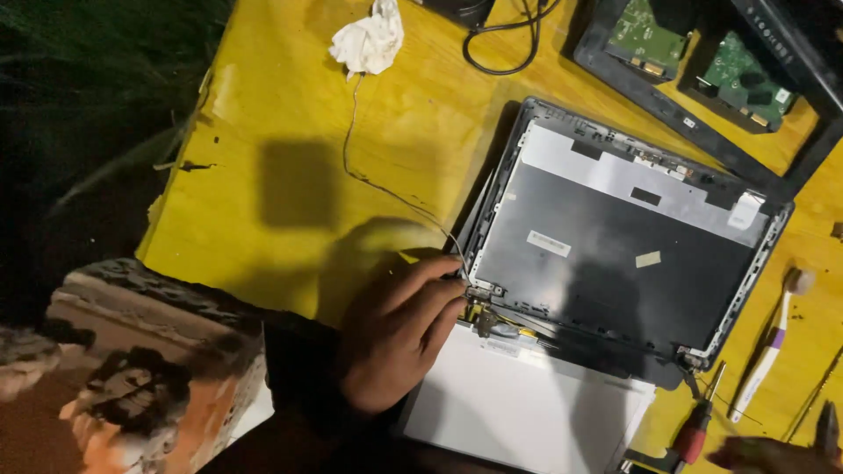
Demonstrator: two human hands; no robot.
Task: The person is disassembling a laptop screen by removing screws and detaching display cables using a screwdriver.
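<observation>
A dismantled laptop screen assembly point(615, 246) lies on the yellow table point(290, 132), its grey panel back facing up inside a dark frame. My left hand point(395, 338) reaches in from below, fingertips on the metal hinge point(481, 303) at the frame's lower left corner, where a thin wire point(378, 184) ends. I cannot see whether the fingers pinch anything. A white flat panel point(518, 404) lies under the assembly's near edge. Only part of my right hand point(764, 455) shows at the bottom right edge, beside a red-handled screwdriver point(698, 426) and a dark tool point(827, 428).
A crumpled white tissue point(369, 39) and a looped black cable point(500, 44) lie at the back. A dark tray with two green circuit boards point(694, 53) sits at the back right. A white and purple toothbrush point(773, 338) lies on the right. A printed box point(149, 369) stands at the lower left.
</observation>
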